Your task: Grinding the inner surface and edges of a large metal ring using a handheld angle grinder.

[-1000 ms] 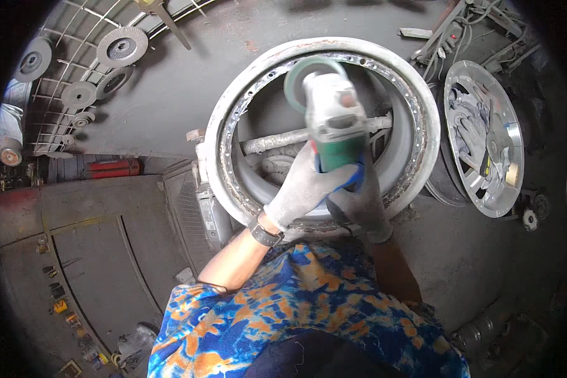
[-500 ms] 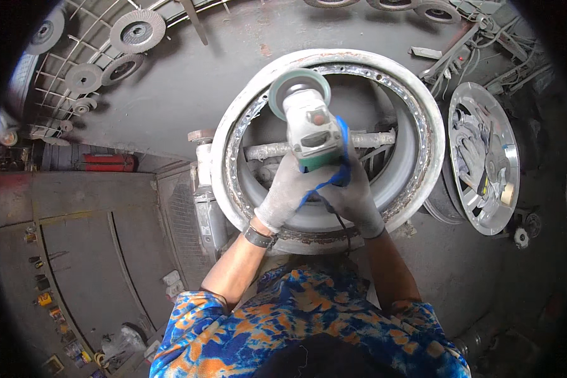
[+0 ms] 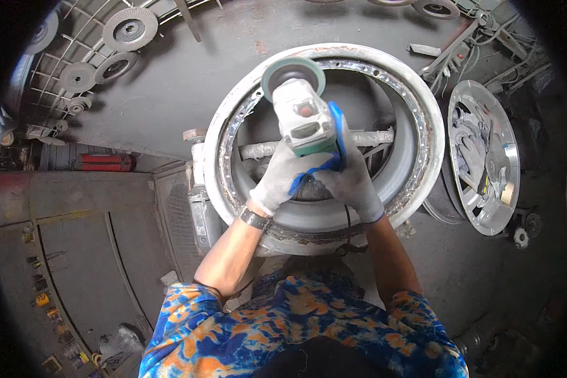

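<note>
Both my hands wear grey-white work gloves and are wrapped round an angle grinder (image 3: 303,116) with a dusty white head and green body. My left hand (image 3: 283,176) grips it from the left, and my right hand (image 3: 354,179) from the right, near a blue strip. The grinder's round disc (image 3: 293,77) lies over the upper left part of a wheel rim (image 3: 429,135); its edge looks blurred. Whether the disc touches the metal I cannot tell. The rim's inner ring is bright in places and brown in others. A dark cord hangs below my right hand.
A horizontal bar (image 3: 258,150) crosses behind the rim's opening. To the right stands a second wheel part (image 3: 514,154) holding gloves and tools. Several grinding discs (image 3: 130,29) hang on a wire rack at upper left. A red object (image 3: 107,162) lies at left.
The grinder and both hands have moved slightly left and up along the rim's inner ring. Surroundings have shifted a little in the view. Both hands keep their hold.
</note>
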`<state>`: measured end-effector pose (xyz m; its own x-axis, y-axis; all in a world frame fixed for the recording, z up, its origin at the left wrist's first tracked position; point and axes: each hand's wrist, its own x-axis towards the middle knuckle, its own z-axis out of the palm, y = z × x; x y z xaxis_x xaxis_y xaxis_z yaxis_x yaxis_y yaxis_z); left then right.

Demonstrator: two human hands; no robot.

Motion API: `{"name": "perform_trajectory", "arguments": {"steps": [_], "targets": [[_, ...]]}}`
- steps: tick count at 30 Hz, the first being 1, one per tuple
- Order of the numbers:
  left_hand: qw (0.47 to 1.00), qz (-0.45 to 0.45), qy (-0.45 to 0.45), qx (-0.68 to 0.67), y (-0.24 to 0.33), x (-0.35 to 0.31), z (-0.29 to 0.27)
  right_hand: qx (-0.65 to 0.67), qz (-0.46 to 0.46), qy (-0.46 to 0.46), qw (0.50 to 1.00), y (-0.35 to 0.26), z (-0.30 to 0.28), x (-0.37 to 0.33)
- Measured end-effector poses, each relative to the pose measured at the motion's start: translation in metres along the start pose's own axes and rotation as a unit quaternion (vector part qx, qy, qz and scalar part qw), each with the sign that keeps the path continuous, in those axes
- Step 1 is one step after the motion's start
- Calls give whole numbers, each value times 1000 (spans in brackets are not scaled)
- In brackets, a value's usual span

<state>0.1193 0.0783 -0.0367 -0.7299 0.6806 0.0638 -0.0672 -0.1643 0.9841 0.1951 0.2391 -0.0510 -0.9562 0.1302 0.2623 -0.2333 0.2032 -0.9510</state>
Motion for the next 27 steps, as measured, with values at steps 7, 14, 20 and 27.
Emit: {"name": "perform_trajectory", "arguments": {"steps": [7, 14, 20, 27], "targets": [[994, -77, -62, -49, -7, 44, 20, 33, -5, 115, 993, 10, -11, -1], [990, -40, -123, -49, -12, 66, 32, 76, 17, 196, 978, 7, -8, -14], [997, -64, -40, 3, -15, 40, 12, 70, 24, 80, 994, 18, -6, -3], [962, 171, -24, 210, -37, 12, -12, 19, -48, 11, 999, 23, -7, 13]]}}
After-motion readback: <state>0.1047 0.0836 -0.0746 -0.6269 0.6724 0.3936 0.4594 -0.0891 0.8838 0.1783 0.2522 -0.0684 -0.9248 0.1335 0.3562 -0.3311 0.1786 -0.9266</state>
